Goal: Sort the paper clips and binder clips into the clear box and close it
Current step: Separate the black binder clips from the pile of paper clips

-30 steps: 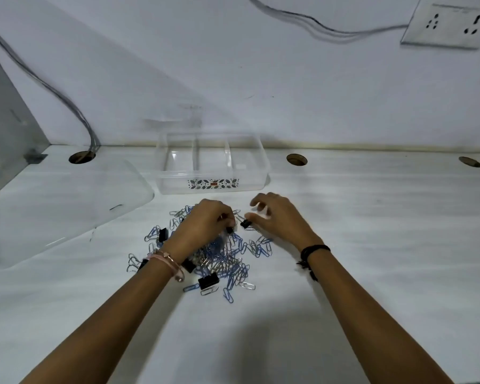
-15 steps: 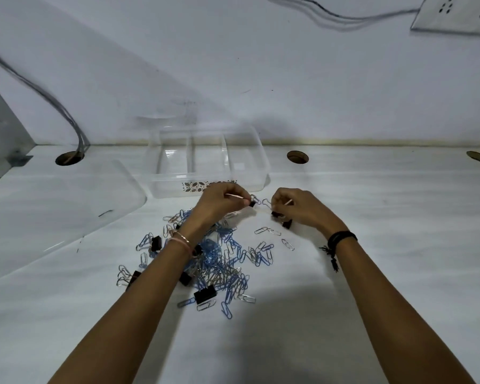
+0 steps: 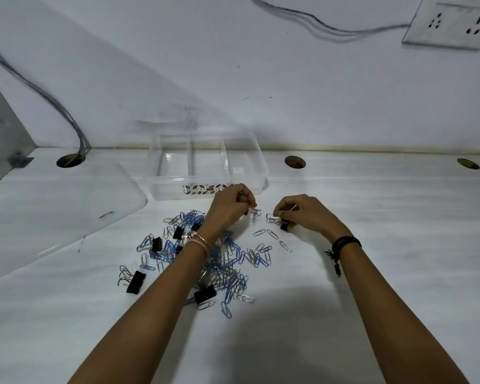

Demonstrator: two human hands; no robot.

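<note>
A heap of blue and silver paper clips [image 3: 227, 267] lies on the white table, with black binder clips mixed in, one at the left [image 3: 135, 281] and one at the front [image 3: 204, 294]. Behind it stands the clear box [image 3: 178, 187], lidless, with three compartments that look bare. My left hand [image 3: 229, 207] pinches a small binder clip with a paper clip hanging from it, just in front of the box. My right hand [image 3: 302, 212] holds a black binder clip with a silver paper clip caught on it, a little apart from the left.
The clear lid [image 3: 53, 206] lies flat at the left. Cable holes [image 3: 294, 162] pierce the table near the back wall, and grey cables drop into the left one [image 3: 70, 161]. A wall socket [image 3: 449, 24] is top right. Three loose silver clips [image 3: 272, 234] lie under my hands.
Both hands rose from the heap with binder clips and tangled paper clips, moved toward the box, then drew slightly apart. The head camera tilted a little.
</note>
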